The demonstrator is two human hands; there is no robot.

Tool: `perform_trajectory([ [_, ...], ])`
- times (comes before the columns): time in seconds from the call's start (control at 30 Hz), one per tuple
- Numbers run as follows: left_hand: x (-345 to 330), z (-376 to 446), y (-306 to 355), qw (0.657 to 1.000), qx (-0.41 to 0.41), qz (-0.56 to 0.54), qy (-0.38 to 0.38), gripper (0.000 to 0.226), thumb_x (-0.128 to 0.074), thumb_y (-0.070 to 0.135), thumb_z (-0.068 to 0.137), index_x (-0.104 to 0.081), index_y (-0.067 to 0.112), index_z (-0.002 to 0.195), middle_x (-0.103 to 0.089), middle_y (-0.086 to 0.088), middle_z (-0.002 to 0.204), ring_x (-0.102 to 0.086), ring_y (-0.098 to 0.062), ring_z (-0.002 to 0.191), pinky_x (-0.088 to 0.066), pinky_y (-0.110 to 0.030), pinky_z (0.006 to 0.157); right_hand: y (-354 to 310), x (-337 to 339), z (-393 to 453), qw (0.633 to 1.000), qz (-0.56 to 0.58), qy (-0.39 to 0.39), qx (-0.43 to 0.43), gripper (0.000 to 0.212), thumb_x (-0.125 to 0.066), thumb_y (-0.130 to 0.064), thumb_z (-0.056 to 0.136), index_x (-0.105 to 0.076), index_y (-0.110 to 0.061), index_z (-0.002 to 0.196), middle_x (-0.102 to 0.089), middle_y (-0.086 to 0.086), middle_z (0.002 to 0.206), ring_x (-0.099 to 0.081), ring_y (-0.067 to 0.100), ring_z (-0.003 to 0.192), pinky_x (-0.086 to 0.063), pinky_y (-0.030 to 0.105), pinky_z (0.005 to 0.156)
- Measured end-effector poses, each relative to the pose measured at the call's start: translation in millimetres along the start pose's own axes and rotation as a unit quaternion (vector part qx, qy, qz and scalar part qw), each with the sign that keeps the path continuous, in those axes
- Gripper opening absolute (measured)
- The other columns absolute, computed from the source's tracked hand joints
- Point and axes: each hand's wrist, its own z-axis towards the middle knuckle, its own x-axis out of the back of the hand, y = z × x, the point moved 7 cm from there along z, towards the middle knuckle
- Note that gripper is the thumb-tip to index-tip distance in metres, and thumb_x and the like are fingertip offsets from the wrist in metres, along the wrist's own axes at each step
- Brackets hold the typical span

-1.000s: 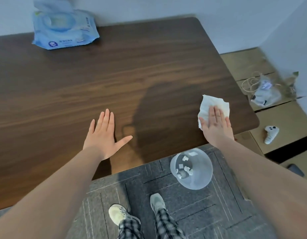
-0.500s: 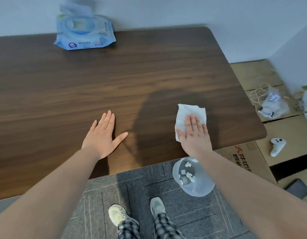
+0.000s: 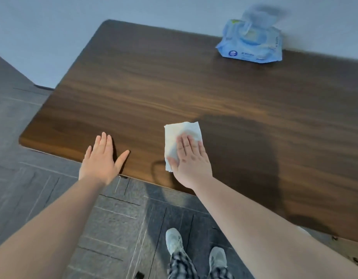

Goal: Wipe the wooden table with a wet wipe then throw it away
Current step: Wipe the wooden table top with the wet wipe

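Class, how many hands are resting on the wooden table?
2. The left hand lies flat and empty near the front edge; the right hand, beside it, presses the white wipe onto the table.

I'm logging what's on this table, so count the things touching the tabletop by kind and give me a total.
Hands: 2, the left hand and the right hand, both flat
Loose wet wipe: 1, under the right hand
Blue wipes pack: 1, at the far edge
Total: 4
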Motion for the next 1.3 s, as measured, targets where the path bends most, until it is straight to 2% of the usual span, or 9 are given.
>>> perform_trajectory([
  [0.13, -6.7, 10.2, -81.0, 0.996, 0.082, -0.042, 0.003, 0.090, -0.010, 0.067, 0.084, -0.001, 0.007, 0.151, 0.003, -0.009, 0.160, 0.004, -0.023, 0.147, -0.007, -0.042, 0.119, -96.4, -8.2, 35.2, 0.997, -0.009, -0.011, 0.082, 0.069, -0.006, -0.055, 0.097, 0.013, -0.016, 0.150, 0.016, 0.001, 0.160, 0.019, 0.019, 0.145, 0.012, 0.039, 0.118],
  [0.3, -20.1, 16.6, -99.2, 0.995, 0.080, -0.062, 0.017, 0.080, -0.008, 0.061, 0.091, 0.009, 0.010, 0.150, 0.015, -0.005, 0.159, 0.014, -0.019, 0.146, 0.003, -0.040, 0.118, -186.4, -19.8, 70.2, 0.990, -0.016, -0.016, 0.142, 0.067, -0.010, -0.051, 0.098, 0.010, -0.014, 0.151, 0.014, 0.000, 0.160, 0.018, 0.017, 0.145, 0.012, 0.038, 0.118],
  [0.43, -24.2, 18.8, -99.4, 0.992, 0.088, -0.085, 0.023, 0.067, -0.004, 0.049, 0.096, 0.012, 0.010, 0.149, 0.019, -0.004, 0.158, 0.018, -0.017, 0.145, 0.006, -0.039, 0.118, -209.2, -22.3, 83.2, 0.984, -0.036, -0.003, 0.177, 0.064, -0.012, -0.046, 0.099, 0.006, -0.013, 0.151, 0.008, 0.001, 0.161, 0.014, 0.016, 0.146, 0.010, 0.038, 0.118],
  [0.63, -24.7, 17.7, -99.2, 0.994, 0.080, -0.080, 0.007, 0.069, -0.004, 0.051, 0.096, 0.013, 0.011, 0.149, 0.019, -0.003, 0.158, 0.018, -0.016, 0.145, 0.006, -0.038, 0.119, -203.4, -19.8, 82.2, 0.983, -0.032, -0.004, 0.181, 0.066, -0.012, -0.050, 0.098, 0.006, -0.014, 0.151, 0.008, 0.000, 0.161, 0.013, 0.016, 0.146, 0.011, 0.035, 0.118],
  [0.77, -14.6, 16.1, -95.1, 0.996, 0.071, -0.049, 0.016, 0.073, -0.009, 0.056, 0.095, 0.007, 0.011, 0.150, 0.011, -0.004, 0.160, 0.010, -0.018, 0.147, 0.001, -0.040, 0.119, -165.9, -15.7, 67.3, 0.989, -0.031, -0.004, 0.143, 0.071, -0.010, -0.057, 0.096, 0.009, -0.015, 0.151, 0.012, 0.000, 0.160, 0.014, 0.014, 0.146, 0.012, 0.034, 0.117],
  [0.93, 6.9, 14.5, -35.0, 0.999, -0.028, -0.019, 0.032, 0.073, -0.011, 0.058, 0.094, 0.007, 0.016, 0.150, 0.010, 0.000, 0.160, 0.008, -0.014, 0.147, 0.000, -0.038, 0.118, -88.4, -5.8, 28.8, 0.994, -0.051, 0.014, 0.097, 0.073, -0.004, -0.059, 0.093, 0.015, -0.017, 0.149, 0.015, 0.001, 0.160, 0.018, 0.015, 0.145, 0.017, 0.033, 0.114],
  [1.03, 19.0, 14.9, 26.5, 0.995, -0.090, -0.030, 0.026, 0.072, -0.012, 0.058, 0.094, 0.008, 0.018, 0.150, 0.011, 0.002, 0.160, 0.009, -0.014, 0.146, 0.002, -0.036, 0.118, -30.1, 0.7, -0.5, 0.997, -0.048, 0.024, 0.052, 0.073, 0.000, -0.060, 0.090, 0.020, -0.018, 0.146, 0.017, 0.001, 0.159, 0.024, 0.013, 0.139, 0.018, 0.032, 0.112],
  [1.13, 25.9, 10.9, 97.0, 0.986, -0.159, -0.032, 0.027, 0.071, -0.011, 0.058, 0.094, 0.007, 0.018, 0.150, 0.010, 0.002, 0.160, 0.010, -0.013, 0.146, 0.002, -0.036, 0.118, 42.8, 3.8, -37.6, 0.998, -0.044, 0.031, -0.019, 0.073, 0.009, -0.063, 0.085, 0.026, -0.021, 0.141, 0.018, 0.001, 0.158, 0.021, 0.014, 0.140, 0.018, 0.031, 0.111],
  [1.3, 26.8, -8.5, 225.1, 0.965, -0.262, -0.018, 0.007, 0.069, -0.014, 0.057, 0.096, 0.007, 0.020, 0.150, 0.012, 0.004, 0.159, 0.013, -0.012, 0.145, 0.005, -0.034, 0.118, 164.9, 6.9, -111.8, 0.988, -0.039, 0.039, -0.147, 0.085, 0.018, -0.066, 0.077, 0.019, -0.019, 0.148, 0.017, 0.001, 0.159, 0.017, 0.016, 0.144, 0.015, 0.031, 0.113],
])
